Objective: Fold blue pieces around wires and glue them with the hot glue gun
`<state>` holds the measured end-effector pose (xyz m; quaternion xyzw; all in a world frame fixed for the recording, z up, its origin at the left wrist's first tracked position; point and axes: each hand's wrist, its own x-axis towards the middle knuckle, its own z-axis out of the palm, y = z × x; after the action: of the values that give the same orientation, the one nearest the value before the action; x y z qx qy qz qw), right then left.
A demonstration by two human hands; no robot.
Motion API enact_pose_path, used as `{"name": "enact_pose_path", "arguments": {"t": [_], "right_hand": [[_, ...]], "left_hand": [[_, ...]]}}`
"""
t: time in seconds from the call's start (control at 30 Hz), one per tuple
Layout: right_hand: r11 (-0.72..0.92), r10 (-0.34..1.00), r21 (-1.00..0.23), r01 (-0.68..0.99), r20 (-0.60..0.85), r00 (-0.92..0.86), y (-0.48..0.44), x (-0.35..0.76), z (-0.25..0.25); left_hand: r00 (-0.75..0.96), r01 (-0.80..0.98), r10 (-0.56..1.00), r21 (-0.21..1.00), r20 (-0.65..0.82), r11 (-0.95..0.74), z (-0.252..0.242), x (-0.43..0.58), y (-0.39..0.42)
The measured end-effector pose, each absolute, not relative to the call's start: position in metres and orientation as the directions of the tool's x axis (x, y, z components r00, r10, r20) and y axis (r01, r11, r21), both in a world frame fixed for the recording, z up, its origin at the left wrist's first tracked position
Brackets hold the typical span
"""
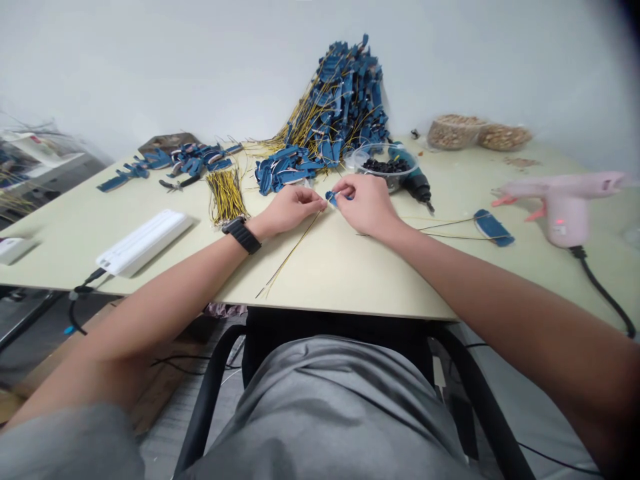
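Near the middle of the table, my right hand (364, 202) pinches a small blue piece (331, 197) between its fingers. Close beside it on the left, my left hand (293, 210) has its thumb and fingertips closed on the end of a thin yellow and black wire pair (293, 250). The wires trail down toward the front edge. Both sets of fingertips nearly meet, and the exact contact there is too small to tell. To the right of my right hand lies another blue piece (493, 227) with wires across it.
A tall heap of blue wired pieces (350, 100) stands behind my hands. Around are a wire bundle (226, 197), a white power strip (145, 241), pliers (179, 183), a tub of black parts (383, 163), a dark screwdriver (419, 187) and a pink glue gun (565, 203).
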<state>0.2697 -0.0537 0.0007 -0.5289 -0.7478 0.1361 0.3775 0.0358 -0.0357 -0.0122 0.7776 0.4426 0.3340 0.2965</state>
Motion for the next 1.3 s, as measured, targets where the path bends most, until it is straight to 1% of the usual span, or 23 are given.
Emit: {"name": "enact_pose_path", "arguments": {"t": [0.2,0.43,0.63,0.77,0.83,0.9,0.97,1.03,1.17,1.23,1.3], "right_hand": [[0.422,0.886,-0.588,0.691,0.429,-0.176,-0.052,0.269,-0.003],[0.378,0.911,-0.57,0.729,0.368,-0.185,-0.053,0.267,-0.003],[0.359,0.923,-0.54,0.761,0.327,-0.203,-0.051,0.268,-0.005],[0.375,0.916,-0.519,0.768,0.336,-0.22,-0.046,0.27,-0.01],[0.373,0.916,-0.512,0.774,0.339,-0.217,-0.045,0.271,-0.012],[0.367,0.916,-0.491,0.79,0.337,-0.217,-0.046,0.271,-0.013],[0.368,0.915,-0.474,0.8,0.338,-0.221,-0.047,0.271,-0.012],[0.377,0.91,-0.473,0.796,0.35,-0.223,-0.048,0.271,-0.011],[0.402,0.889,-0.499,0.768,0.415,-0.195,-0.047,0.275,-0.009],[0.426,0.87,-0.515,0.744,0.459,-0.18,-0.047,0.277,-0.01],[0.448,0.854,-0.527,0.722,0.491,-0.172,-0.047,0.277,-0.011]], "left_hand": [[0.362,0.499,0.897,0.76,0.254,-0.417,-0.017,0.037,-0.031],[0.329,0.539,0.917,0.752,0.225,-0.378,-0.014,0.037,-0.033],[0.261,0.572,0.929,0.734,0.261,-0.367,-0.009,0.034,-0.033],[0.244,0.604,0.935,0.713,0.258,-0.355,-0.01,0.035,-0.033],[0.256,0.574,0.932,0.736,0.256,-0.36,-0.01,0.036,-0.033],[0.271,0.501,0.928,0.785,0.256,-0.364,-0.008,0.035,-0.033],[0.269,0.422,0.925,0.83,0.27,-0.365,-0.001,0.031,-0.034],[0.231,0.388,0.924,0.843,0.304,-0.374,0.012,0.022,-0.035],[0.083,0.456,0.913,0.799,0.4,-0.392,0.052,-0.008,-0.042],[0.079,0.488,0.906,0.777,0.415,-0.399,0.073,-0.028,-0.048],[0.134,0.543,0.91,0.739,0.391,-0.398,0.091,-0.05,-0.056]]}}
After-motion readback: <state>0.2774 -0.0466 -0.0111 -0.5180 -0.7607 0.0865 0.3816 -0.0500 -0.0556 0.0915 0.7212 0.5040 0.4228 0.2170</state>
